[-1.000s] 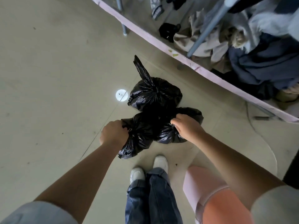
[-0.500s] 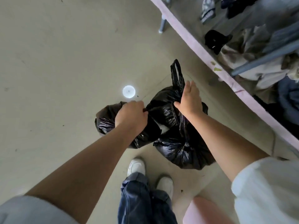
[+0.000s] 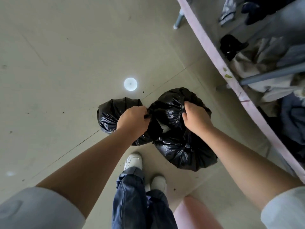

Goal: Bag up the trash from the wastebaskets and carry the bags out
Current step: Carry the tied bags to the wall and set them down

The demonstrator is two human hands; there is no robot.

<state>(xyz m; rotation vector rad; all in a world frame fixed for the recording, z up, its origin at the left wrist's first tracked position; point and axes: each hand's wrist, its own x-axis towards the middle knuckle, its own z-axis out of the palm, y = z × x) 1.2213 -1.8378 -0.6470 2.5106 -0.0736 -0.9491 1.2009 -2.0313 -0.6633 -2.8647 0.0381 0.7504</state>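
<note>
three tied black trash bags sit bunched over the tiled floor (image 3: 49, 71); the left hand (image 3: 132, 120) clutches the gathered top of the left bag (image 3: 109, 116), the right hand (image 3: 196, 119) grips the far right bag (image 3: 168, 106), with the near right bag (image 3: 183, 152) just below that wrist

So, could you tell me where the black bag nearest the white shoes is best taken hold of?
Probably by its gathered neck, from above. The bag nearest the shoes is a full, rounded bundle with nothing firm to pinch; its plastic draws up into folds toward the right hand, which already grips plastic there.
</note>
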